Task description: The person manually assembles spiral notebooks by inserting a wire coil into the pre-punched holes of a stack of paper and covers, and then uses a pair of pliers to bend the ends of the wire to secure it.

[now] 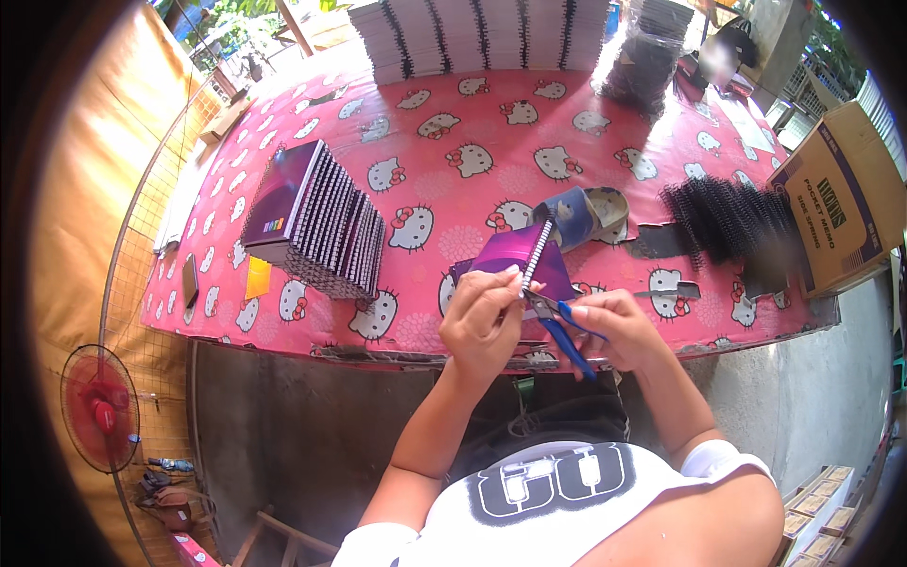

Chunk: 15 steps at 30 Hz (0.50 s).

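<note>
My left hand [484, 317] pinches the lower end of a white spiral along the edge of a small purple notebook [504, 251]. The notebook is tilted just above the table's near edge. My right hand [616, 329] is closed round the blue handles of a pair of pliers [556, 329]. Their jaws are at the spiral's end, close to my left fingertips; whether they bite on the wire is too small to tell. More purple covers [559, 275] lie beneath and beside the notebook.
A tall stack of purple spiral notebooks [326, 222] stands left on the pink patterned tablecloth [463, 123]. Blue slippers [572, 215], loose black spirals [727, 222] and a cardboard box [841, 203] are at right. Large bound paper stacks [482, 38] line the back. A red fan [99, 408] is at left.
</note>
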Each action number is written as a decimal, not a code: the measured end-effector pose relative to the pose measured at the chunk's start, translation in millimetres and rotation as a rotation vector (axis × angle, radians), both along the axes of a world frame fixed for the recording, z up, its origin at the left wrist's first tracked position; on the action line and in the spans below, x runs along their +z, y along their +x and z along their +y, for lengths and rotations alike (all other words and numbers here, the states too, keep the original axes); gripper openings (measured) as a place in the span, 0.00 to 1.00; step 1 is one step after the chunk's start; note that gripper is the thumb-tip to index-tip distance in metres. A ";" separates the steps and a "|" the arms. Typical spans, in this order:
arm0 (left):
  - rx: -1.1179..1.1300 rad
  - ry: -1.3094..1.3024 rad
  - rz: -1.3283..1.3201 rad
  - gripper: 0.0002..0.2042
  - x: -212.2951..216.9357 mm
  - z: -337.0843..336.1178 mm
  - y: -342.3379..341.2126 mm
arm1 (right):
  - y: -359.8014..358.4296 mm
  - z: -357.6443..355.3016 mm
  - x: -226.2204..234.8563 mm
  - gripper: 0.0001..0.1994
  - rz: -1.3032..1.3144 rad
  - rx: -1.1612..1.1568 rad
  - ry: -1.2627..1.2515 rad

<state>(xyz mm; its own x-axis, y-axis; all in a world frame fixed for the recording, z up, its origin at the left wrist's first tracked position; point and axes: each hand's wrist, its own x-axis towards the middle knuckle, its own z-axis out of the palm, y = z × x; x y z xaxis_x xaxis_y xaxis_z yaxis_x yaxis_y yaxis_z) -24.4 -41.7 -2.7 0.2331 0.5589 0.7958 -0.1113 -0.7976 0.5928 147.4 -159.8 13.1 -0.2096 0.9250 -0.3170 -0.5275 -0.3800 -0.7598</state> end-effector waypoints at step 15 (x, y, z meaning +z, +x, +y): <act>0.049 0.289 0.137 0.15 70.6 32.2 -50.0 | -24.9 63.0 76.4 0.26 -1.695 -0.380 1.146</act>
